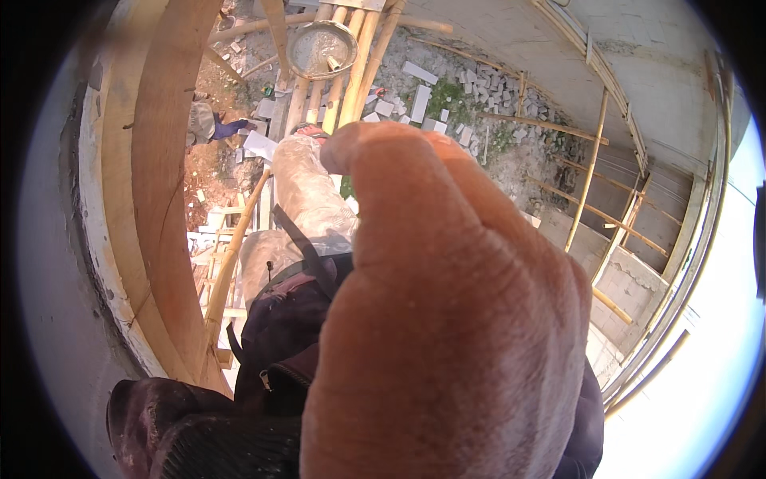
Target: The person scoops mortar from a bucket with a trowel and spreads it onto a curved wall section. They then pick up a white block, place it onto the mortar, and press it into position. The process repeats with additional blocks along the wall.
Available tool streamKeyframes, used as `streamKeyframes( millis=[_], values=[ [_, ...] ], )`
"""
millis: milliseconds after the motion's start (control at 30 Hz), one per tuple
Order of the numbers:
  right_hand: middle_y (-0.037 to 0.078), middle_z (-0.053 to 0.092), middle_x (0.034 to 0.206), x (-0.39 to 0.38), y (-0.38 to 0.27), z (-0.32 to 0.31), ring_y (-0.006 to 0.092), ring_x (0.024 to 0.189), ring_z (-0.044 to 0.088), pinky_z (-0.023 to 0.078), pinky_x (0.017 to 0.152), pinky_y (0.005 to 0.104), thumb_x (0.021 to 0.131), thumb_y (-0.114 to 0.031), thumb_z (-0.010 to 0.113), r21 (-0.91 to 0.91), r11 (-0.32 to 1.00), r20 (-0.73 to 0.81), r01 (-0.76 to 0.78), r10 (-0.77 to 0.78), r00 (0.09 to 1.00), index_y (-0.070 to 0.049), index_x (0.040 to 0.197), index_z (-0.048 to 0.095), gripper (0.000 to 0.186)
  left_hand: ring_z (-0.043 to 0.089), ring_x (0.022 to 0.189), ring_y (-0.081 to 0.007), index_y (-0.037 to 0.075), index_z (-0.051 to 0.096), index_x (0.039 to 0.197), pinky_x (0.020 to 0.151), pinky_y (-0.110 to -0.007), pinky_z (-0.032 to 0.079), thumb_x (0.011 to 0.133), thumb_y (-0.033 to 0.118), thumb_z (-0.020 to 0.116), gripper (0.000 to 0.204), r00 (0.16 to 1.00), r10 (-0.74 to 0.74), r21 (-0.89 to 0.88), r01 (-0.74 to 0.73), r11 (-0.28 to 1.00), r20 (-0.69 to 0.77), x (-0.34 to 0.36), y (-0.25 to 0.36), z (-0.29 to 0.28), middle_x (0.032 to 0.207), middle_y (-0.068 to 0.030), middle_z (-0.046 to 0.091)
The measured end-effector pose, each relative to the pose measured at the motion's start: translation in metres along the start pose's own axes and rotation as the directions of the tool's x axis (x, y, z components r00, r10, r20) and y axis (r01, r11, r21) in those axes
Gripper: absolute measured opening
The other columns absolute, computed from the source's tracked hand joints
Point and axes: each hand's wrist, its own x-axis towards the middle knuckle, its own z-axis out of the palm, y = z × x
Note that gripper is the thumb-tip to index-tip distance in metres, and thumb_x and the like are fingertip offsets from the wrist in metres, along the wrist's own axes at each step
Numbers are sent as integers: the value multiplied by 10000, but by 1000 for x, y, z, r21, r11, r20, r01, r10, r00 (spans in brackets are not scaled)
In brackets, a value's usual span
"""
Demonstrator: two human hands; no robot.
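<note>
My right hand (451, 303) is raised very near the camera and fills the middle of the picture, its back toward me. Its fingers curl over and away, so their tips and anything in them are hidden. My left hand does not show; only a dark sleeve (152, 423) is at the lower left. Beyond the right hand, a round pan (300, 57) sits on the bamboo poles (361, 56), with greyish wet material and a small pale piece in it. My leg in dusty trousers (307, 180) reaches toward the poles.
A curved wooden board (163, 184) and a grey wall (60, 263) rise on the left. Far below lie broken blocks (420, 102) and rubble. Another person (203, 124) is down at the left. Bamboo scaffolding (590, 176) stands by the wall on the right.
</note>
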Motion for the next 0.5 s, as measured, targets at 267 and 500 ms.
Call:
streamKeyframes(
  millis=[267,500],
  values=[
    [205,705,866,29,1,-23,374,848,693,533,763,438,770,-281,694,122,990,34,-66,62,997,-71,874,728,236,622,845,-252,-46,594,1199,805,-374,491,806,165,682,455,928,-329,-139,354,925,177,7,-90,102,855,-143,623],
    [201,707,953,93,-42,-64,347,944,679,524,820,416,742,-213,685,348,881,-17,-320,347,938,-79,895,716,206,571,976,-444,-30,438,1394,825,-502,476,875,310,671,663,522,-797,-408,827,386,304,-142,-136,324,1068,-230,608]
  ],
)
